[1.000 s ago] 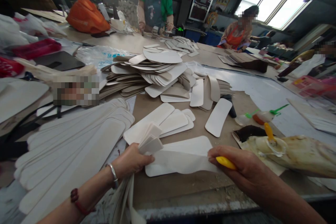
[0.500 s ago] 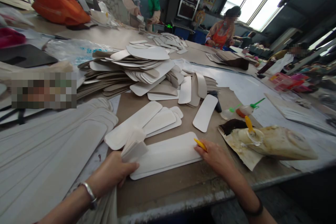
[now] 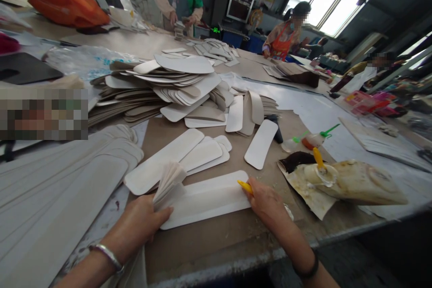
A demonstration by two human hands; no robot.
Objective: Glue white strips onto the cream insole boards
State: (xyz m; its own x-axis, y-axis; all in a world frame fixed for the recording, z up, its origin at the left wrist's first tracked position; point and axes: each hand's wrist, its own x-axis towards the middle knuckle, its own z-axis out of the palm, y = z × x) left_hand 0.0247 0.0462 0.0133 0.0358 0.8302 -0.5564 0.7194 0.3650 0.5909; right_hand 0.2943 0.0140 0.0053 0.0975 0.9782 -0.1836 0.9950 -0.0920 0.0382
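A long white panel with rounded corners (image 3: 209, 200) lies on the brown sheet in front of me. My left hand (image 3: 146, 216) is closed on a small fanned bundle of thin white pieces (image 3: 170, 184), its thumb resting on the panel's left end. At the panel's right end, my right hand (image 3: 268, 202) grips a yellow-handled tool (image 3: 245, 186); the yellow end points left over the panel. Something whitish shows past the hand's right side, perhaps the tool's other end. Just behind lie more white panels (image 3: 165, 159), overlapping, and a single one (image 3: 261, 144).
A large pile of pale panels (image 3: 189, 81) rises at the back. Long white strips (image 3: 67, 216) fan out on the left. To the right lies a stained container (image 3: 357, 182) with a yellow handle in its opening, near small green-tipped bottles (image 3: 313, 140). Co-workers (image 3: 178, 0) stand across the table.
The view has shifted slightly, so most things sit further left. My right hand with the yellow-handled tool has moved a little left, and the whitish bit beyond it now shows. The small bundle looks more fanned.
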